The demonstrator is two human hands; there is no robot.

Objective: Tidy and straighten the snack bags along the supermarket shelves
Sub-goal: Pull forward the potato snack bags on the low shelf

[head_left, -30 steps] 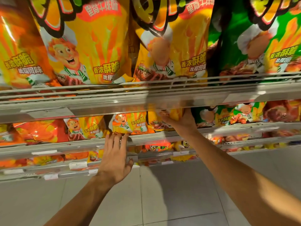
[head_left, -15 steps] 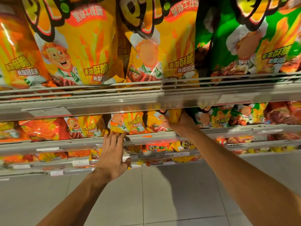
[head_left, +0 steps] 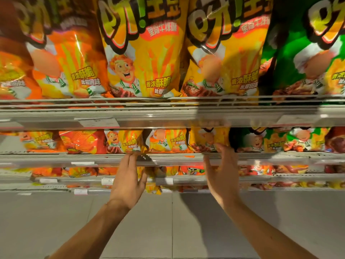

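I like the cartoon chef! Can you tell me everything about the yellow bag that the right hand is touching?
The yellow bag is shiny, crinkly plastic with a cartoon chef and a picture of meat at the bottom. It stands on the second shelf, its top hidden behind the shelf above. An orange bag sits on one side, a green one on the other. The right hand touches its lower corner with its fingertips.

The big bags point(head_left: 143, 53) on the top shelf are cut off by the top edge, so their tops do not show. The shelf rail point(head_left: 168, 116) hides the tops of the small bags point(head_left: 168, 141) below it. Some chef faces on the bags are just a blur. The price tags point(head_left: 97, 122) are too small to read. The right hand point(head_left: 222, 169) is smeared, and its fingers hide the low corner of a yellow bag point(head_left: 207, 141). The lowest rows point(head_left: 74, 171) are too blurry to tell
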